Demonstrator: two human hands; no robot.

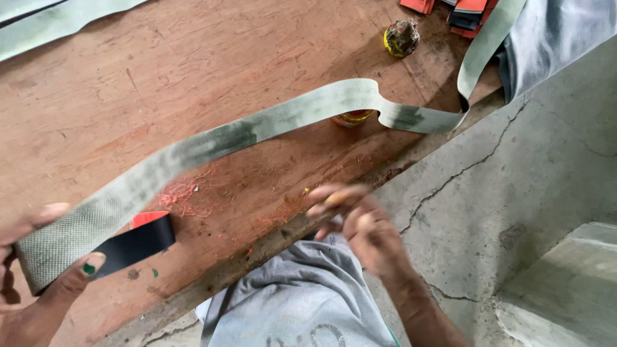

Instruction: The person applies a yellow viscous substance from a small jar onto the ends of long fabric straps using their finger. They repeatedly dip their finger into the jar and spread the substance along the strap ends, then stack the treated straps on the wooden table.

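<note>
Grey-green textured strip (212, 144), long and flat, runs in the air from the lower left corner of the view up across the wooden board (160, 71) to its right edge, where it loops and climbs out of the top of the view. Left hand (29, 270) is clamped on the strip's near end, fingertips curled over its upper edge and the thumb, with a green-marked nail, pressed on its lower edge. Black strip (135, 243) projects to the right from under that same grip; a red piece (146, 218) lies flat on the board just behind it. Right hand (360, 225) hovers at the board's near edge, above the grey-clad knee (302, 302); it is blurred, its fingers are drawn together, and whether they pinch anything cannot be told. A small yellow container (351, 117) stands on the board directly behind the strip, mostly hidden by it, only its lower part with a red band on view. A second round yellow container (400, 37), crusted dark on top, stands near the board's far edge. Red and black pieces (463, 11) are stacked at the far right corner. Pale strips (51, 19) lie at the far left corner. Orange-red residue (186, 193) marks the board near its middle. Cracked concrete floor (514, 180) lies to the right of the board.
</note>
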